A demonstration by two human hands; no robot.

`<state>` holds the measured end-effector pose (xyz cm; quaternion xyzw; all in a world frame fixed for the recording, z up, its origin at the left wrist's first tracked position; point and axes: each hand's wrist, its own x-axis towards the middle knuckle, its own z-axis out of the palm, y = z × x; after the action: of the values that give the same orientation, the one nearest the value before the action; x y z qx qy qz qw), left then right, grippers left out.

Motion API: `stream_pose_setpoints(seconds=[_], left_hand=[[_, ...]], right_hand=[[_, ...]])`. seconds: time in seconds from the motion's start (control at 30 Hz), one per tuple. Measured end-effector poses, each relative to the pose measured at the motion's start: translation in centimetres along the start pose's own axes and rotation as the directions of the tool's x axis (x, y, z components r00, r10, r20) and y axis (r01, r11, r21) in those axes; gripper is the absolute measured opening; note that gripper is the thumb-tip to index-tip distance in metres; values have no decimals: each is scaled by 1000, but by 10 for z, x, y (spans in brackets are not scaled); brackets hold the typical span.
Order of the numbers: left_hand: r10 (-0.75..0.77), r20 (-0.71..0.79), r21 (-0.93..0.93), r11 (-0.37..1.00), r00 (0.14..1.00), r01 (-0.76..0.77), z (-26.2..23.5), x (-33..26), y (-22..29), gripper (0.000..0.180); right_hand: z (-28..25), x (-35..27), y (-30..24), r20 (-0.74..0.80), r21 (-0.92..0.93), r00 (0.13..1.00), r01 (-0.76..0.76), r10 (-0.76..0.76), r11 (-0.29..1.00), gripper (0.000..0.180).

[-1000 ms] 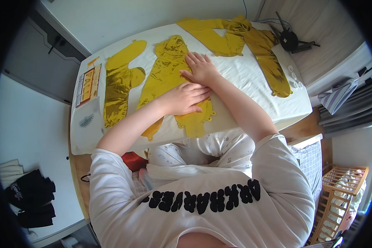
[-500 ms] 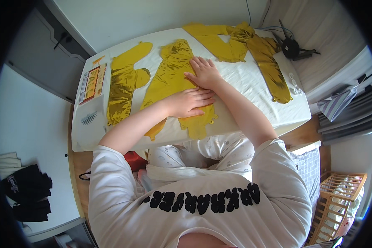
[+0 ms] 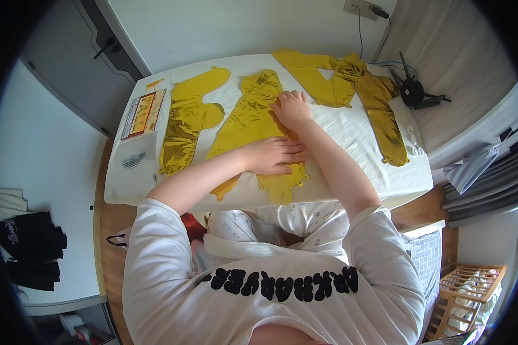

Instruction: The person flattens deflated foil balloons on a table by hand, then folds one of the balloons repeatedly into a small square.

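Observation:
A flat, uninflated gold foil balloon (image 3: pixel 242 121) lies in the middle of the white-covered table (image 3: pixel 339 135). My left hand (image 3: pixel 275 155) rests palm down on its lower part, fingers stretched out. Higher up, at the balloon's right edge, my right hand (image 3: pixel 293 109) has its fingers bent inward and closed on the foil. The fingertips are partly hidden. A narrow strip of foil shows darker between my two hands. To the left lies another flat gold foil balloon (image 3: pixel 181 135), and more flat gold foil (image 3: pixel 322 83) spreads across the far right.
Printed packaging (image 3: pixel 144 115) and a clear plastic bag (image 3: pixel 133 164) lie at the table's left. A black router (image 3: pixel 411 92) stands at the far right corner, with small white rolls (image 3: pixel 412 141) nearer me. A wooden crib (image 3: pixel 466 299) stands at lower right.
My right hand has gone from flat, spread fingers to bent ones at the foil's edge. My left hand still lies flat on the balloon. The whole view has shifted slightly.

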<state>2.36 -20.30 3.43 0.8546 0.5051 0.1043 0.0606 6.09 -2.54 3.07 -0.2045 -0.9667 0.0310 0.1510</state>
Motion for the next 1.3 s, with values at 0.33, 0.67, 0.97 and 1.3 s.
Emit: stream_pose_setpoints(seconds=[0.33,0.67,0.97,1.3], left_hand=[[-24,43,-9,1000,999,24,-4,3,3,64],[14,-20,131,991,1000,-11,-4,1,8,62],[-12,-13,152,988,1000,14,13,0,62,55],[-565,-513,0,753,646,658,-10,-94,129,51]], right_hand=[[11,-1,10,-77,194,996,-32,47,980,63],[-1,-15,-6,73,-16,997,-17,18,1000,103],[2,-17,-7,73,-7,997,3,-3,1000,96],[5,-14,-5,60,-24,998,11,-9,1000,95]])
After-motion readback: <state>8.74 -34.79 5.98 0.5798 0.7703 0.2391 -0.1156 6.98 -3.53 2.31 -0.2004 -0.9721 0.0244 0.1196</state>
